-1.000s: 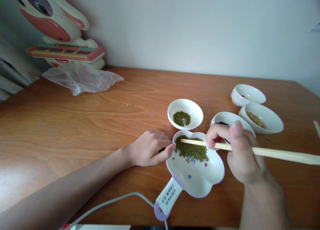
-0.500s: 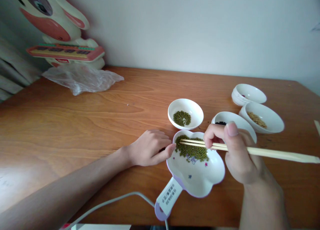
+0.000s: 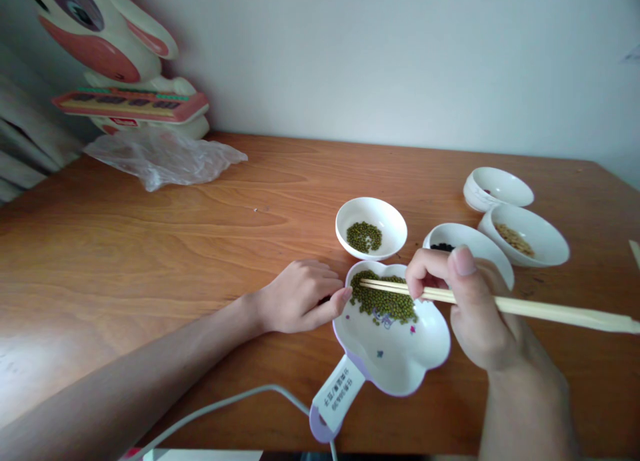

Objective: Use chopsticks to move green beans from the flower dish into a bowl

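Note:
My right hand (image 3: 480, 307) is closed around a pair of wooden chopsticks (image 3: 550, 313). Their tips rest among green mung beans (image 3: 385, 301) at the far side of a white, flower-shaped dish (image 3: 400, 361) with a purple rim and a labelled handle (image 3: 337, 397). My left hand (image 3: 303, 297) lies on the table at the dish's left edge, its thumb on the rim and its other fingers curled, partly hidden. Just behind the dish stands a white bowl (image 3: 395, 231) with a smaller heap of mung beans (image 3: 364, 237). Whether a bean sits between the chopstick tips is too small to tell.
To the right stand a bowl (image 3: 475, 237) with black beans, a bowl (image 3: 550, 237) with pale tan pieces and another white bowl (image 3: 500, 181) at the back. A plastic bag (image 3: 170, 157) and a toy keyboard (image 3: 135, 104) are back left. A cable (image 3: 225, 397) crosses the front.
The chopstick tips have drawn together within the beans. The rear end of the chopsticks has dipped slightly. My left hand and the dish stay in place.

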Motion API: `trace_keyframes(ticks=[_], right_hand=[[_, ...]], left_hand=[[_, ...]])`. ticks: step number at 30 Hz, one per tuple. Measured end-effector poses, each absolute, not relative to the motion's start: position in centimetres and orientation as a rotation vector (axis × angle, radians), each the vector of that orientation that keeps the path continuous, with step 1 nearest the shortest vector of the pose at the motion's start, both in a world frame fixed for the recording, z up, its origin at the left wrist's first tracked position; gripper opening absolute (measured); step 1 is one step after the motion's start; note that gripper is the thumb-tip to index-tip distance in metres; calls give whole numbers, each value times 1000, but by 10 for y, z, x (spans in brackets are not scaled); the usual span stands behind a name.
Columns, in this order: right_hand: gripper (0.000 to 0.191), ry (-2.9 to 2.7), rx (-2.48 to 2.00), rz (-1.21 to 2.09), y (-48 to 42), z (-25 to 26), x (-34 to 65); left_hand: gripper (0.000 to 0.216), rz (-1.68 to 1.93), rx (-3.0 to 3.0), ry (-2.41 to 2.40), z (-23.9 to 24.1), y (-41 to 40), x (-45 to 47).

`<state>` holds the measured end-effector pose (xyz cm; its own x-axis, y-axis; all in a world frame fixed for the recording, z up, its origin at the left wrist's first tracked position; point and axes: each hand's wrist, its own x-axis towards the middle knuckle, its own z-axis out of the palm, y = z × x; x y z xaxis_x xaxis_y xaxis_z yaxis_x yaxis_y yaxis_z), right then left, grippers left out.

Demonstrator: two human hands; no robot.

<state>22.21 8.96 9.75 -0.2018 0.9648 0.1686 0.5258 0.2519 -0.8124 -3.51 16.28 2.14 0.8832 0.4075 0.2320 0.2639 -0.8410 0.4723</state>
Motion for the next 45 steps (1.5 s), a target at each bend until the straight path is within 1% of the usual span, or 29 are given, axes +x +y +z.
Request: trace_keyframes(ticks=[13,28,34,37,39,42,45], right_hand=[[64,-1873,-1342,840,90,100,219],[60,-1869,-1307,745,91,96,219],[63,-1835,-1272,702,87,102,220],[65,-1848,-1271,625,80,112,229],[69,-1840,-1298,507,74,117,238],[71,-1700,-1330,348,70,120,245],[73,-1587,-1339,325,74,119,239]], left_hand=[[43,473,2607,476,23,162,-35],[44,471,2589,482,23,162,-36],[45,479,2605,482,23,162,-35],[45,483,2608,485,24,162,-35],[46,494,2608,485,24,162,-34],[47,511,2604,488,24,162,-34],[46,509,2599,496,23,161,-35]])
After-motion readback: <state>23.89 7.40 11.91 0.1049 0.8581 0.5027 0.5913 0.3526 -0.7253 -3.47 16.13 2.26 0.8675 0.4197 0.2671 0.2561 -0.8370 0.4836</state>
